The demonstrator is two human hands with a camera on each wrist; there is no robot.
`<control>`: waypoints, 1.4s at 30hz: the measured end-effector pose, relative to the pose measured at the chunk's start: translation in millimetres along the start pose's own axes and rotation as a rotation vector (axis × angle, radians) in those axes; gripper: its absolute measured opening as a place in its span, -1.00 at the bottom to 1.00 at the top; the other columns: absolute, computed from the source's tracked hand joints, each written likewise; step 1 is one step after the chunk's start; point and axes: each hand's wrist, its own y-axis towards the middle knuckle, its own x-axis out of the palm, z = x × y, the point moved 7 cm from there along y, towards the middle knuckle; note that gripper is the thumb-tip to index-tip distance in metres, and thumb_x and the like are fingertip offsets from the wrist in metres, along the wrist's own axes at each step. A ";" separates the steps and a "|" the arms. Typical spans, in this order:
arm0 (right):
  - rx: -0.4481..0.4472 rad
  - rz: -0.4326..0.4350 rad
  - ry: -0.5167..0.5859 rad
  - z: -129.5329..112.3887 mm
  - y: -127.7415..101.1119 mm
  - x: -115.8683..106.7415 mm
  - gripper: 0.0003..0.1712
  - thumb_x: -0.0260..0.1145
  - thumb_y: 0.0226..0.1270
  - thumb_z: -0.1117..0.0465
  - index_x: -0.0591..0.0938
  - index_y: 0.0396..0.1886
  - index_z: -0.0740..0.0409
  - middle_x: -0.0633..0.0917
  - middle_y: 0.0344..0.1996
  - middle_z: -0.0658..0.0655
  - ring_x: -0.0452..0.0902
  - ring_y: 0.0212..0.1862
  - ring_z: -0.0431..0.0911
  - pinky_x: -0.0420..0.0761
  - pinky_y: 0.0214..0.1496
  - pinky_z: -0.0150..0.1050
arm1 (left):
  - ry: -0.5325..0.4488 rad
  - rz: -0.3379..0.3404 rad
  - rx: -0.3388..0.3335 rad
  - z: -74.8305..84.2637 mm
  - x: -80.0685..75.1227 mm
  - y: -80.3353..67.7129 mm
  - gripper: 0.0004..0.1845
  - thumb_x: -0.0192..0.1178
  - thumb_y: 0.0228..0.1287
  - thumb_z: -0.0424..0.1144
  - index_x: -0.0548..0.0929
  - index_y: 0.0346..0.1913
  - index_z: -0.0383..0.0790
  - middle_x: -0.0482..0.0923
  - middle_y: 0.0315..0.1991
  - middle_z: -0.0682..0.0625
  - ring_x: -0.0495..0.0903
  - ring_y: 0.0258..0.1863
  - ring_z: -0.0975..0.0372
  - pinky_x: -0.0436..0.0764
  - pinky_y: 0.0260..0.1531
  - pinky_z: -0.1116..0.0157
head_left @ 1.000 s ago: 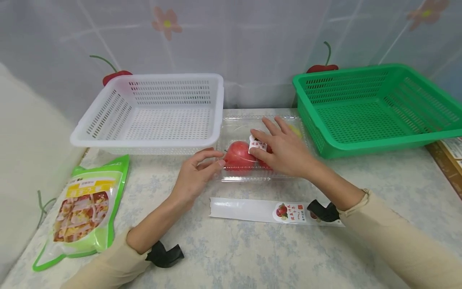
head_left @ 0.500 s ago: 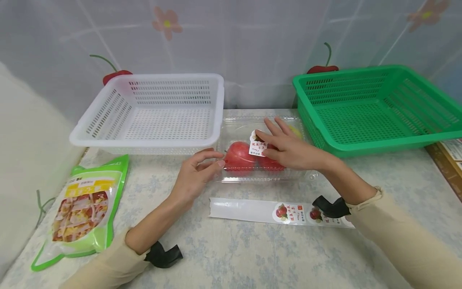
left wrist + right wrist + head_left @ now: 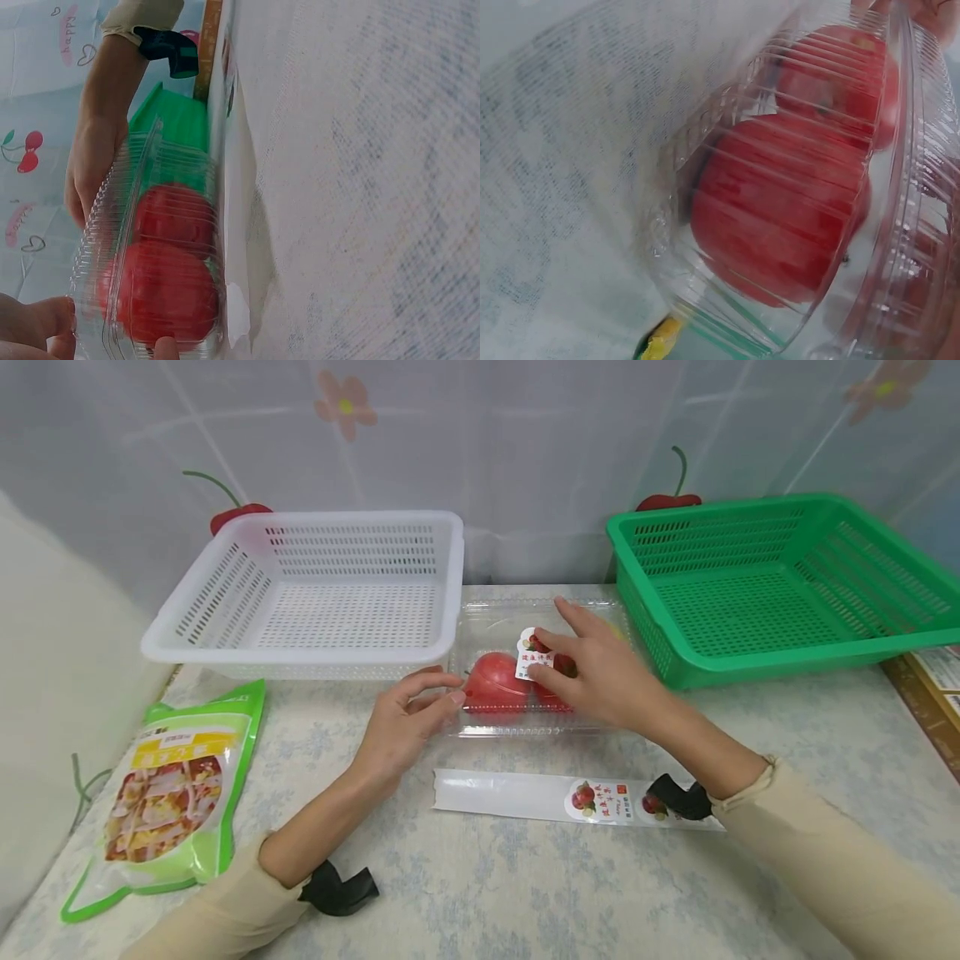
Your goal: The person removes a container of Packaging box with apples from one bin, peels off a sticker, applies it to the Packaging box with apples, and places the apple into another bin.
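A clear plastic clamshell box (image 3: 487, 620), lid down, lies between the baskets with red apples (image 3: 495, 683) inside; something yellow shows at its back right. A white sticker (image 3: 527, 662) with an apple picture and red print lies on the lid. Thumb and fingers of my left hand (image 3: 397, 731) grip the box's left side, and the left wrist view shows its fingertips beside the nearer apple (image 3: 165, 292). My right hand (image 3: 611, 677) rests over the lid, fingers extended, with index finger and thumb touching the sticker's right part. That hand hides the right-hand apple partly.
A backing strip (image 3: 502, 792) with several apple stickers lies in front of the box. The white basket (image 3: 330, 656) stands back left, the green basket (image 3: 750, 664) back right. A green and white food bag (image 3: 168, 802) lies at left. A printed curtain (image 3: 525, 468) hangs behind.
My right hand slid right across the sticker, uncovering more of it, then came back left a little, thumb and index on it again. My left hand kept its hold on the box.
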 end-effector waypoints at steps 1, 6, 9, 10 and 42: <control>-0.002 0.018 0.013 0.7 0.1 -1.0 -0.34 0.31 0.35 -0.06 0.51 0.32 0.22 0.19 0.47 0.35 0.04 0.48 0.23 0.12 0.43 0.19 | -0.006 0.001 -0.002 -0.1 0.0 0.1 -0.71 0.28 0.32 -0.31 0.67 0.07 -0.27 0.31 0.33 0.06 0.55 0.10 0.11 0.60 0.01 0.19; 0.000 0.091 0.029 2.4 -2.0 -6.7 -0.49 0.31 0.34 0.02 0.65 0.17 0.23 0.32 0.41 0.33 0.24 0.40 0.22 0.37 0.27 0.21 | -0.019 0.000 -0.002 0.0 0.8 0.5 -0.71 0.28 0.32 -0.33 0.66 0.07 -0.29 0.31 0.32 0.05 0.55 0.08 0.10 0.61 0.00 0.21; -0.022 0.146 0.035 2.2 -3.3 -10.1 -0.61 0.29 0.34 0.11 0.72 0.04 0.24 0.37 0.37 0.34 0.37 0.30 0.23 0.50 0.13 0.19 | -0.018 -0.001 0.001 0.2 1.1 0.5 -0.71 0.28 0.31 -0.33 0.66 0.07 -0.29 0.31 0.31 0.05 0.56 0.06 0.11 0.61 -0.02 0.22; -0.034 0.162 0.036 2.2 -3.5 -10.4 -0.65 0.28 0.34 0.13 0.74 -0.01 0.24 0.38 0.36 0.35 0.40 0.28 0.23 0.53 0.09 0.18 | -0.016 -0.001 0.002 0.2 1.0 0.5 -0.71 0.28 0.31 -0.33 0.66 0.07 -0.29 0.31 0.31 0.05 0.56 0.06 0.11 0.61 -0.02 0.22; -0.014 0.081 -0.027 2.8 -2.7 -4.8 -0.54 0.23 0.41 0.05 0.62 0.21 0.16 0.33 0.39 0.35 0.14 0.44 0.22 0.24 0.38 0.19 | -0.010 -0.007 -0.011 -2.3 0.4 0.1 -0.70 0.28 0.32 -0.29 0.67 0.08 -0.26 0.29 0.35 0.05 0.55 0.10 0.10 0.59 0.03 0.18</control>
